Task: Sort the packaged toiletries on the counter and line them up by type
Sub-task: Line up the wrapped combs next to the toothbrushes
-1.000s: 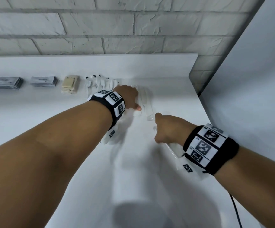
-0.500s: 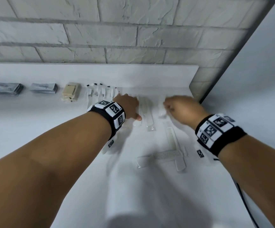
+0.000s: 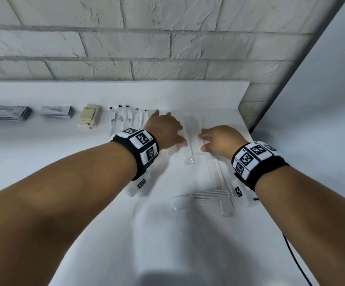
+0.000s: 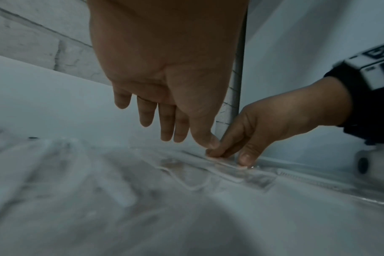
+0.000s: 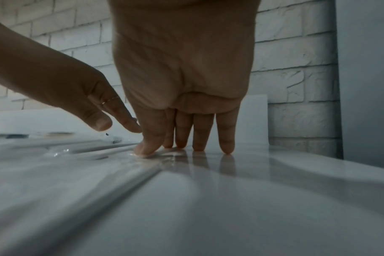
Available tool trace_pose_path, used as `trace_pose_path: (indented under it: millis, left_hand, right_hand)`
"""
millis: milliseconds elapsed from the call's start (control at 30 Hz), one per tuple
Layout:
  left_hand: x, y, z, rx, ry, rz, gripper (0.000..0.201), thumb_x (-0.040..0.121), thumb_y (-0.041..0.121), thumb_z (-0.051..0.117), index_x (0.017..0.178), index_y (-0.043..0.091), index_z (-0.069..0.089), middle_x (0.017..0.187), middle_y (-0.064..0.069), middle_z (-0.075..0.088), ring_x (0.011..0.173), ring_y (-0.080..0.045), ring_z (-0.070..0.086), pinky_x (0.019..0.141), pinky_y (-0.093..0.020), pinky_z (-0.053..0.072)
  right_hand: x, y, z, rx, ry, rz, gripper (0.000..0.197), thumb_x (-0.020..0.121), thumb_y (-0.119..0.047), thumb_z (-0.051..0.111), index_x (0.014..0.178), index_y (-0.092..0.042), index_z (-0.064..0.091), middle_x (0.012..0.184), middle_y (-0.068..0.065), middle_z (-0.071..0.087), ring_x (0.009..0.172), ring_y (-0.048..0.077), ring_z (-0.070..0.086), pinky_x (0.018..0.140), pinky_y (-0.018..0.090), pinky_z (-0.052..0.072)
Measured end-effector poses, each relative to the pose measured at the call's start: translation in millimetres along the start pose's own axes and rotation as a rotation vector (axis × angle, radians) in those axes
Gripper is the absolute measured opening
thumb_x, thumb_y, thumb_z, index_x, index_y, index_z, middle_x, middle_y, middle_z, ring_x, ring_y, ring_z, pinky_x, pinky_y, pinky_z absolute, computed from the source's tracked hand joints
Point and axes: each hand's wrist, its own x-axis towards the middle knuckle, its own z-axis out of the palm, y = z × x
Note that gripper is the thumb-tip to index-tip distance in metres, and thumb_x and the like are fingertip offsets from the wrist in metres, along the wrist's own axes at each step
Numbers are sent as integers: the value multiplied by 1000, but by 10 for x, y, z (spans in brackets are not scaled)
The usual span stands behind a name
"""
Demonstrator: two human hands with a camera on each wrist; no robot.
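A clear-wrapped comb (image 3: 189, 145) lies lengthwise at the back of the white counter (image 3: 64, 162), between my two hands. My left hand (image 3: 163, 129) is on its left, fingers straight, the thumb tip touching the clear wrap (image 4: 226, 166). My right hand (image 3: 219, 139) is on its right; its straight fingertips (image 5: 198, 147) press down on a clear pack and the counter. Neither hand grips anything. Two more wrapped combs (image 3: 219, 176) (image 3: 200, 198) lie crossed nearer me, in front of the right wrist.
Along the back, from the left: two stacks of grey sachets (image 3: 8, 113) (image 3: 57, 112), a beige soap pack (image 3: 90, 118), and a row of white wrapped toothbrushes (image 3: 126, 118). A brick wall (image 3: 147, 48) backs the counter; a grey panel (image 3: 322, 120) bounds its right edge.
My right hand left the combs near the front, moved to the back and now presses down beside the left hand. The left hand's fingers have straightened forward.
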Motion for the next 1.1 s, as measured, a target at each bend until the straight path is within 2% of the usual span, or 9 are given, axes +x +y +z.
trace_pose_path:
  millis: [133,400,700,800,867,1000,1100]
  left_hand:
    - [58,182,43,45,-104,21,68,82,67,49,134,24,53,139,2,52,144,-21,22,118,-50,7]
    - [89,208,-12,31,-78,-10,60,85,60,52,131,22,54,126,-4,58,131,-22,40,114,-49,18]
    - [78,179,-9,39,-87,-9,59,87,58,50,135,24,49,133,-3,54,134,-22,37,116,-48,16]
    - [31,104,-52,-9,-53,-49,61,92,57,44,145,27,37,149,-1,41,139,-23,33,118,-46,12]
    - [13,21,-90,4,-66,-63,59,94,54,42,147,29,36,153,1,34,141,-22,29,119,-48,9]
    - [-84,-18,-82,82,-152,-73,55,94,51,46,144,29,41,150,1,39,141,-23,31,118,-51,7]
    - [-153,34,-37,58,-78,-83,50,96,46,42,143,28,43,147,0,44,138,-22,34,118,-48,13]
  right_hand:
    - [-16,-26,-30,-62,-33,-69,54,90,-33,62,141,-27,46,154,-11,33,139,19,36,112,33,29]
    - [10,-13,-49,-72,-34,-93,55,88,-33,64,140,-28,48,153,-13,34,138,18,38,111,34,32]
    - [24,42,-27,-14,-23,-68,57,88,-31,64,142,-31,44,154,-12,34,140,16,35,113,31,28]
    - [-22,136,-46,199,8,1,67,86,-25,68,146,-31,37,150,-4,42,135,17,43,112,31,32]
    - [-78,224,-79,291,5,29,71,84,-24,70,146,-29,37,146,-3,47,130,14,49,111,30,36]
    - [-242,331,-37,316,-58,67,66,77,-25,78,137,-23,51,141,-6,53,126,11,52,111,30,37]
    - [-365,395,57,426,-26,92,57,69,-24,83,120,-21,56,132,1,59,119,14,58,105,36,45]
